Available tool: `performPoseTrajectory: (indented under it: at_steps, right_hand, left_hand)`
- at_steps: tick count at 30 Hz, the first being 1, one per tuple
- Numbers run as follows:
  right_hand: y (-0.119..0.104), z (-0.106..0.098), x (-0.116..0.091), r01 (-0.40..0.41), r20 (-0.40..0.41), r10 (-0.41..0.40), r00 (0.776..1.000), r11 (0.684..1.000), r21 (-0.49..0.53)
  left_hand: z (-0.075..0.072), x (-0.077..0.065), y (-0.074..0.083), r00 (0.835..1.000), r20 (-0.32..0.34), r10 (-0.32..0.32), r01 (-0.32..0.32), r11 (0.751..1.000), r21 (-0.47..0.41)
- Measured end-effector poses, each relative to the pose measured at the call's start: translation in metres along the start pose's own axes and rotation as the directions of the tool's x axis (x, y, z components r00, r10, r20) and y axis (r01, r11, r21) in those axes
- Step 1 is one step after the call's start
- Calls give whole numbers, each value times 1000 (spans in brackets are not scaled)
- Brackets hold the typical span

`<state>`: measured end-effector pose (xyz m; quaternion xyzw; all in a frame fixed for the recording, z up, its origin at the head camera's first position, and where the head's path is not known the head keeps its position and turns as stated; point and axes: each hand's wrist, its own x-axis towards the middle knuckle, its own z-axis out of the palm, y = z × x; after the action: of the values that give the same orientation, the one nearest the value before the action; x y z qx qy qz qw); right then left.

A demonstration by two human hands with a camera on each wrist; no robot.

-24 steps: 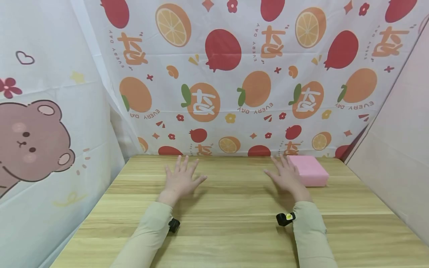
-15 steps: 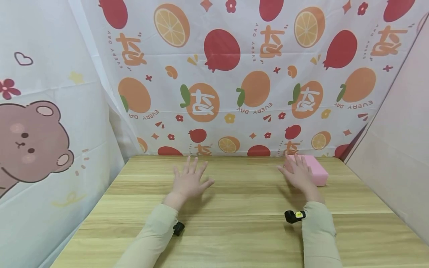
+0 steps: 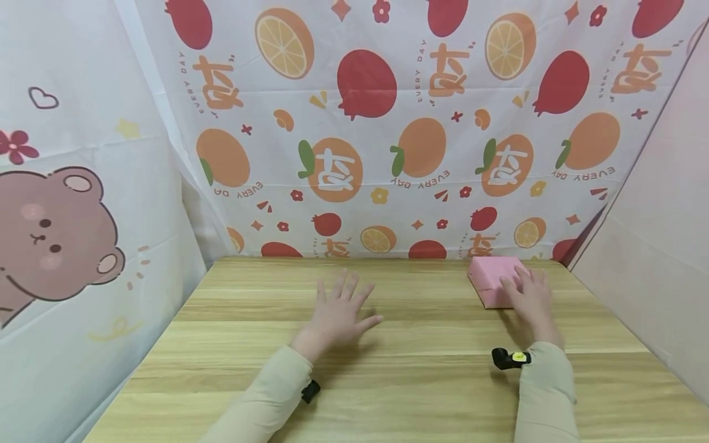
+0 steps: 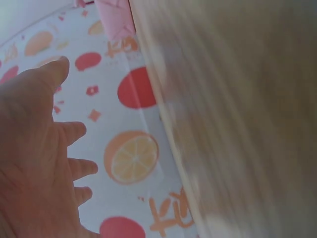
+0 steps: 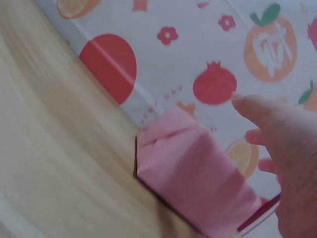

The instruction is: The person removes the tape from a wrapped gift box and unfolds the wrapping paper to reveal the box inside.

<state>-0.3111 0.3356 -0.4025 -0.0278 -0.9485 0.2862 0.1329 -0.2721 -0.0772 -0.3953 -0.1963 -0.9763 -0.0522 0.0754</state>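
A pink box (image 3: 490, 275), which looks wrapped in paper, sits at the back right of the wooden table. My right hand (image 3: 533, 304) hovers at its right front side, fingers spread and loosely bent, hiding part of the box. The right wrist view shows the pink box (image 5: 193, 173) with folded paper on its end, and the right hand (image 5: 292, 153) apart from it. Over the middle of the table my left hand (image 3: 336, 317) is held with fingers spread, holding nothing. In the left wrist view that hand (image 4: 34, 148) has its thumb apart from the fingers.
The wooden table (image 3: 410, 394) ends at a fruit-print cloth (image 3: 376, 154) hung behind it. A bear-print cloth (image 3: 160, 258) hangs on the left, and a pale wall (image 3: 653, 246) bounds the right side. Each wrist carries a small black camera (image 3: 501, 359).
Both hands have moved to the right. The right hand has passed across the pink box to its right side, uncovering its left part. The box has stayed in place.
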Motion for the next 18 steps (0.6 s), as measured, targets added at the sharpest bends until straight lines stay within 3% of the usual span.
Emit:
performPoseTrajectory:
  at_steps: [11, 18]
  right_hand:
    - [33, 14, -5, -129, -95, 144, 985, 980, 153]
    - [37, 22, 1, -120, -206, 190, 960, 943, 312]
  left_hand:
    - [-1, -1, 38, 996, 34, 86, -85, 996, -16]
    - [-4, 14, 60, 996, 31, 83, -80, 993, -87]
